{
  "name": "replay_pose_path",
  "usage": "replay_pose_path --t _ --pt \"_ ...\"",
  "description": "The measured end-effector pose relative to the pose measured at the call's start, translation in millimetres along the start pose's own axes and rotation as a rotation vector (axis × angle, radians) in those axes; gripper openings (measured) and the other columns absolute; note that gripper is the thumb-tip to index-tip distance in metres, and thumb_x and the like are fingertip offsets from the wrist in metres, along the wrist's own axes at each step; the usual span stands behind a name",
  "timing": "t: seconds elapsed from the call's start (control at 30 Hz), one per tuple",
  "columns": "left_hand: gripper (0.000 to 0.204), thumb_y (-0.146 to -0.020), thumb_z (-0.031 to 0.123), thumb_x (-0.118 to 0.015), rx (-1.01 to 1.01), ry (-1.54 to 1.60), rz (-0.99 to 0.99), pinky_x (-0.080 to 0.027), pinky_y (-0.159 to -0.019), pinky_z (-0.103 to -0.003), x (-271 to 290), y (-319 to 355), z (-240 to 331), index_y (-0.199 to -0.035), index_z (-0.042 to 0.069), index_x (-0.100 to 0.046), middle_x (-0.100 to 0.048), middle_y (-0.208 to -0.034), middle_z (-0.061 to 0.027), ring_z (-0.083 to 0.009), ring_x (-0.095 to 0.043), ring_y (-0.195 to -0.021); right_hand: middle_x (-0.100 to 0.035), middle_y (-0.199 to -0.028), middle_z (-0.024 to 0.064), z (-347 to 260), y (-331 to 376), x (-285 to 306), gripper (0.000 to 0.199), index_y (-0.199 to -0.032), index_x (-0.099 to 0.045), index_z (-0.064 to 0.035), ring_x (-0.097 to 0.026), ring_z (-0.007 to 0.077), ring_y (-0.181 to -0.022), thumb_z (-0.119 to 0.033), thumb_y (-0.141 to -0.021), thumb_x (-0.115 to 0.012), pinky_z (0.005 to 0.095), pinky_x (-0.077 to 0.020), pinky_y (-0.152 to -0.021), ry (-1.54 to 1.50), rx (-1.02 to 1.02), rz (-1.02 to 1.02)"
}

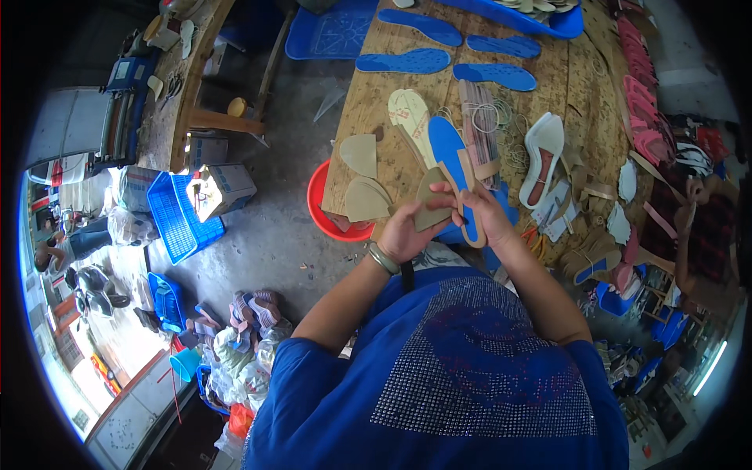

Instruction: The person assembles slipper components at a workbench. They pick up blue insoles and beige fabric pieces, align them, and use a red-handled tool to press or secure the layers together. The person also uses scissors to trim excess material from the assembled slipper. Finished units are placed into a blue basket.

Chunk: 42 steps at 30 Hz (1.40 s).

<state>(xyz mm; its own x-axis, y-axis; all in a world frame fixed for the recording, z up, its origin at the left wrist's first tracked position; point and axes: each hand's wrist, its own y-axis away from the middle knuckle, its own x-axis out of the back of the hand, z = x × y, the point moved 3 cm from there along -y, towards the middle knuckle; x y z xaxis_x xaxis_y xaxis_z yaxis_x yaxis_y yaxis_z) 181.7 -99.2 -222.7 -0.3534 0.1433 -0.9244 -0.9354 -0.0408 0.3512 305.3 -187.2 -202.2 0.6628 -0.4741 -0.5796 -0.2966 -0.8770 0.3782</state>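
Over the near edge of the wooden table, my right hand (487,218) grips a blue insole (448,145) with a tan rim, its long end pointing away from me. Close beside it, my left hand (409,233) pinches a tan half-round piece (431,207), whose edge meets or overlaps the insole; the exact contact is hidden by my fingers. More tan half-round pieces (366,200) lie stacked left of my left hand, with another tan piece (359,155) beyond them. Cream insoles (409,113) with red print rest just behind the blue one.
Several blue insoles (403,62) lie wet-looking at the table's far side, near a blue tray (540,16). White soles (542,160) and elastic loops (513,129) are to the right. A red basin (317,200) stands below the table's left edge. Another person's hand (693,192) shows far right.
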Motion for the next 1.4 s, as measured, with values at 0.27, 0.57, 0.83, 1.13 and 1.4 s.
replay_pose_path --t 0.27,0.57,0.83,1.13,1.4 --pt "0.053 -0.098 0.039 -0.04 0.031 0.019 -0.04 -0.037 -0.106 -0.042 -26.1 -8.2 -46.2 -0.137 0.003 -0.035 -0.048 -0.133 -0.0137 -0.028 -0.048 -0.123 -0.057 -0.118 0.0113 -35.7 83.6 12.2 0.053 -0.138 -0.035 -0.003 -0.063 0.0176 -0.095 -0.027 -0.095 -0.053 0.0209 -0.0414 -0.057 0.296 0.182 0.263" --pt "0.052 -0.097 0.035 -0.047 -0.009 -0.13 -0.144 -0.039 -0.103 -0.037 -63.0 22.0 -102.6 -0.138 0.006 -0.036 -0.048 -0.134 -0.0108 -0.0243 -0.049 -0.122 -0.056 -0.109 0.0094 -26.8 185.7 6.2 0.072 -0.143 -0.029 -0.0035 -0.059 0.0145 -0.092 -0.021 -0.084 -0.067 0.0207 -0.044 -0.064 0.397 0.334 0.179" --pt "0.05 -0.097 0.032 -0.048 -0.116 0.02 0.112 -0.04 -0.103 -0.039 -32.6 86.8 -114.2 -0.137 0.005 -0.036 -0.047 -0.135 -0.0116 -0.0274 -0.049 -0.122 -0.057 -0.114 0.0105 -6.6 157.8 20.3 0.062 -0.139 -0.037 -0.0058 -0.064 0.0173 -0.093 -0.02 -0.086 -0.065 0.0172 -0.0409 -0.053 0.4 0.292 0.344" --pt "0.053 -0.1 0.041 -0.034 -0.27 0.157 0.057 -0.032 -0.108 -0.048 7.6 132.6 -71.1 -0.143 0.011 -0.031 -0.039 -0.143 -0.0113 -0.0283 -0.039 -0.131 -0.055 -0.102 0.0138 47.7 158.6 -49.9 0.072 -0.134 -0.042 -0.0049 -0.056 0.0296 -0.091 -0.023 -0.073 -0.076 0.0374 -0.0461 -0.08 1.191 0.434 0.134" --pt "0.056 -0.1 0.046 -0.029 -0.235 0.046 0.088 -0.032 -0.108 -0.043 3.8 144.8 -18.0 -0.142 0.011 -0.032 -0.041 -0.142 -0.0098 -0.0269 -0.04 -0.131 -0.052 -0.088 0.0118 51.3 146.8 -121.6 0.074 -0.134 -0.044 -0.0087 -0.056 0.0286 -0.074 -0.017 -0.068 -0.077 0.0374 -0.0481 -0.062 1.323 0.605 0.176"
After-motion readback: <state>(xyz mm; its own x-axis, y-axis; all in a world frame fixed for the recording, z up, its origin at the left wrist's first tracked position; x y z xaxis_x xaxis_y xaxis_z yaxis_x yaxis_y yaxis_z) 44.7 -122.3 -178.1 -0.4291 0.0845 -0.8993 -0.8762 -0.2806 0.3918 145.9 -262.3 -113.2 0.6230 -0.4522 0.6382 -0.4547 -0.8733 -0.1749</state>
